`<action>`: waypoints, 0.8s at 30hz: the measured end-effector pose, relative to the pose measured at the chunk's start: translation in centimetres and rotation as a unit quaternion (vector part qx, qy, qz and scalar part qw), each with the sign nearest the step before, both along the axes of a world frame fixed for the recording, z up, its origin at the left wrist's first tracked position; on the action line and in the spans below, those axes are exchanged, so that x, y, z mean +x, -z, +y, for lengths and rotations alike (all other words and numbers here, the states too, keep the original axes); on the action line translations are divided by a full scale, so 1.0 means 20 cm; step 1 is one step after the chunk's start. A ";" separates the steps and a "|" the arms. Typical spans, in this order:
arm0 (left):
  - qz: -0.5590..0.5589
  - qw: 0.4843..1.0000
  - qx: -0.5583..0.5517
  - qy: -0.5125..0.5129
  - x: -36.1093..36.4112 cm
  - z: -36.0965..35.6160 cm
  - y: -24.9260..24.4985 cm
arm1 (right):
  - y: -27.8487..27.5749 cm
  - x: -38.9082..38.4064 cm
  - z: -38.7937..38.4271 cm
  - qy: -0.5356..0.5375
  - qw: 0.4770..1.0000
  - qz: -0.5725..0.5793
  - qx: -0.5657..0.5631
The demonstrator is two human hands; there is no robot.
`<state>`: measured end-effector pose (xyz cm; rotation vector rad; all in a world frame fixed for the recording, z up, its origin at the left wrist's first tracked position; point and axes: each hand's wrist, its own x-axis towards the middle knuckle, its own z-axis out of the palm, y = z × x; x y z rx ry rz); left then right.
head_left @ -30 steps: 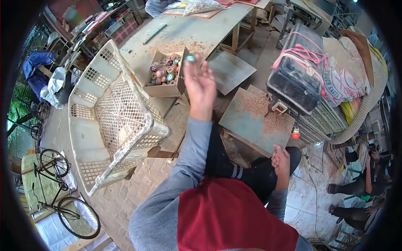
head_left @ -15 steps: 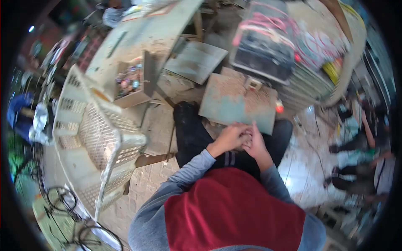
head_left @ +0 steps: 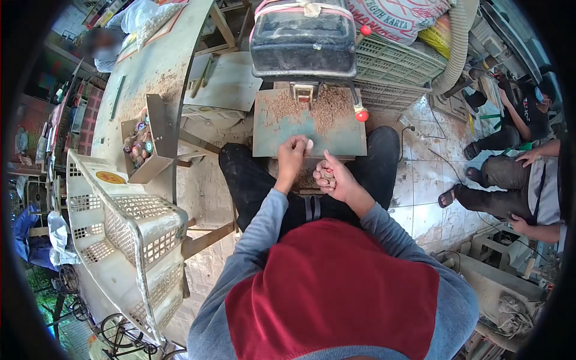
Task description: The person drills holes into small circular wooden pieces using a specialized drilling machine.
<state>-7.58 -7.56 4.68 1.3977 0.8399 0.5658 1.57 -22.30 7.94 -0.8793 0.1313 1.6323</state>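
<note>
The left hand (head_left: 292, 159) is up at the near edge of the green plate (head_left: 282, 135). Its grip pinches a small pale round piece (head_left: 309, 144) between the thumb and the fingertips. The piece is just over the edge of the plate, near the wood chips (head_left: 312, 105) that lie in a heap on it. The right hand (head_left: 337, 180) is just beside the left one, a bit lower, over the person's lap. Its grip is curled shut around some little pieces (head_left: 327, 175). A bit of red shows among them, but they are too small to tell what they are. Behind the plate stands a black machine (head_left: 303, 39), and a red knob (head_left: 362, 115) sticks out by the plate's right side. To the left is a long counter (head_left: 153, 66) with dust on it. At its near end is a cardboard box (head_left: 157, 135) with small coloured round things (head_left: 139, 144) inside. A white plastic basket (head_left: 120, 222) leans just below the box. Far to the right, another person (head_left: 528, 117) sits by the tiled floor (head_left: 420, 180), well apart from the hands.
</note>
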 end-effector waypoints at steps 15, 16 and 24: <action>0.069 0.932 0.355 -0.023 0.12 0.17 0.11 | -0.05 0.21 -0.15 0.153 0.984 -0.096 0.006; 0.074 0.948 0.309 0.022 0.11 0.17 0.08 | -0.12 0.25 -0.15 0.169 0.978 -0.123 0.005; 0.113 0.899 0.423 0.017 0.22 0.23 0.21 | -0.59 0.43 -0.05 0.210 0.885 -0.414 0.037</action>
